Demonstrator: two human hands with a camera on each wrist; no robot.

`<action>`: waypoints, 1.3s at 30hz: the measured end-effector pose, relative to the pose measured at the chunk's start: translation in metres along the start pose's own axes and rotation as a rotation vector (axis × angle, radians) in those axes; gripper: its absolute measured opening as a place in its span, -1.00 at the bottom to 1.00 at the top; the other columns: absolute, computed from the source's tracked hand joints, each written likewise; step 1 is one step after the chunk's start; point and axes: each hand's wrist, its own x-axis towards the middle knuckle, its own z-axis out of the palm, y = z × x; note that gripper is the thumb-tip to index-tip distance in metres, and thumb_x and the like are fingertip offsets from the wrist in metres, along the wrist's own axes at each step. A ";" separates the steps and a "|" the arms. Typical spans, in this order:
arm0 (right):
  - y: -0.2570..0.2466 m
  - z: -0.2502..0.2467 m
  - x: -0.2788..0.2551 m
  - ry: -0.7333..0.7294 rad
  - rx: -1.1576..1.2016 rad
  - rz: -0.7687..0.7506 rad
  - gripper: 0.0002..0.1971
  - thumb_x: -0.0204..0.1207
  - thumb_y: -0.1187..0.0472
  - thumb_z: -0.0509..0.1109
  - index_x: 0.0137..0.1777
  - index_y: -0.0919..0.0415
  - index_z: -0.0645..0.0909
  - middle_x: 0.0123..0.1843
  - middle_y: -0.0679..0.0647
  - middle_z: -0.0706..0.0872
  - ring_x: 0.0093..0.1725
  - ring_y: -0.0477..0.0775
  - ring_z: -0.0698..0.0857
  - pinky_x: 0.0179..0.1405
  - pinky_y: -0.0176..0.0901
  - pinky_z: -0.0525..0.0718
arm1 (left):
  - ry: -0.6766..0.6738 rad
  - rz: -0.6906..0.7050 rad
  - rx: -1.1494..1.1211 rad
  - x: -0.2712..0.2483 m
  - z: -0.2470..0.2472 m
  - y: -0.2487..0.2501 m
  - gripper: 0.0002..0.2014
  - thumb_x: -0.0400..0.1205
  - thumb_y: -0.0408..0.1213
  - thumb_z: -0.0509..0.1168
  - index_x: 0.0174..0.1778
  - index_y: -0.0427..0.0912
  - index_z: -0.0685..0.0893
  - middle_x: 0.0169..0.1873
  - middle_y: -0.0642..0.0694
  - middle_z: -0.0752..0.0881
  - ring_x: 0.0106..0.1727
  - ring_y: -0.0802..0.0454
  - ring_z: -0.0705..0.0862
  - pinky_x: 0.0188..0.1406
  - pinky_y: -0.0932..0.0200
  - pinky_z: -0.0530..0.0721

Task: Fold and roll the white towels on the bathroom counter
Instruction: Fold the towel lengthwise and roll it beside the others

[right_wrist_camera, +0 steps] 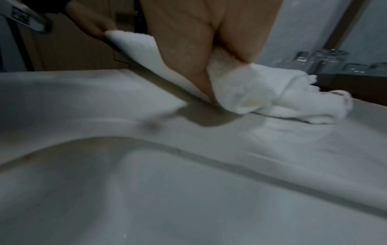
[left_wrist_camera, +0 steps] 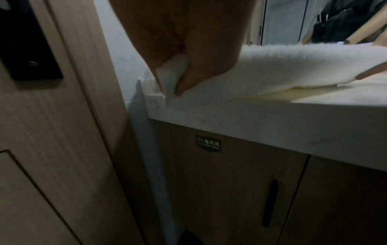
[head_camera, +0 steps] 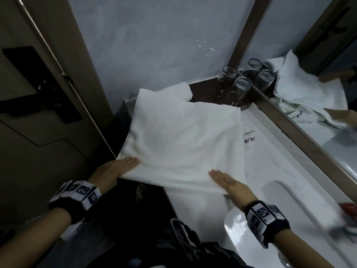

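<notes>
Head view, towel [head_camera: 179,136] corners pinched, both hands

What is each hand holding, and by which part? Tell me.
Both hold the white towel by its near edge: left hand pinches the near-left corner, right hand the near-right corner.

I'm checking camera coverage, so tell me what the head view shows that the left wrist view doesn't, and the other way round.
Only the head view shows the rolled towel at the back, the drinking glasses by the mirror and the sink. Only the left wrist view shows the cabinet doors under the counter, with a small hair dryer label. Both show the left hand pinching a near corner of the white towel, and the right hand at the other.
</notes>
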 end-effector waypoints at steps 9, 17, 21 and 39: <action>0.028 -0.038 -0.015 0.029 0.121 0.387 -0.77 0.42 0.16 0.43 -0.04 -0.22 0.73 -0.09 -0.01 0.77 0.05 0.06 0.67 -0.05 -0.19 0.53 | -0.219 -0.129 -0.225 -0.005 -0.022 -0.005 -0.50 0.55 -0.66 0.16 0.29 -0.06 0.61 0.26 -0.07 0.66 0.29 0.05 0.61 0.31 0.28 0.51; 0.055 -0.084 -0.024 0.069 0.872 0.294 -0.94 0.17 0.26 0.61 -0.35 0.14 0.80 -0.36 0.00 0.79 -0.30 -0.06 0.74 -0.25 -0.25 0.57 | -0.158 -0.145 -0.511 -0.004 -0.089 -0.008 -0.85 0.43 -0.27 0.48 -0.21 0.12 0.81 -0.23 0.01 0.84 -0.18 0.20 0.76 -0.15 0.33 0.67; 0.061 -0.094 -0.011 0.391 1.040 0.246 -0.83 0.21 0.07 0.55 -0.23 0.11 0.78 -0.39 -0.06 0.78 -0.40 -0.13 0.71 -0.47 -0.38 0.60 | 0.095 -0.186 -0.606 0.011 -0.098 -0.009 -0.75 0.30 0.24 0.43 -0.23 0.23 0.77 -0.27 0.17 0.82 -0.24 0.33 0.72 -0.22 0.49 0.64; 0.076 -0.118 0.152 0.621 0.494 0.424 -0.73 0.60 0.03 0.27 -0.08 0.11 0.22 -0.16 0.05 0.58 -0.11 0.22 0.57 -0.07 0.14 0.56 | 0.494 -0.611 -0.480 0.144 -0.052 -0.032 -0.70 0.65 -0.21 0.23 0.23 -0.28 0.47 0.13 -0.37 0.61 0.03 -0.13 0.52 0.01 0.14 0.39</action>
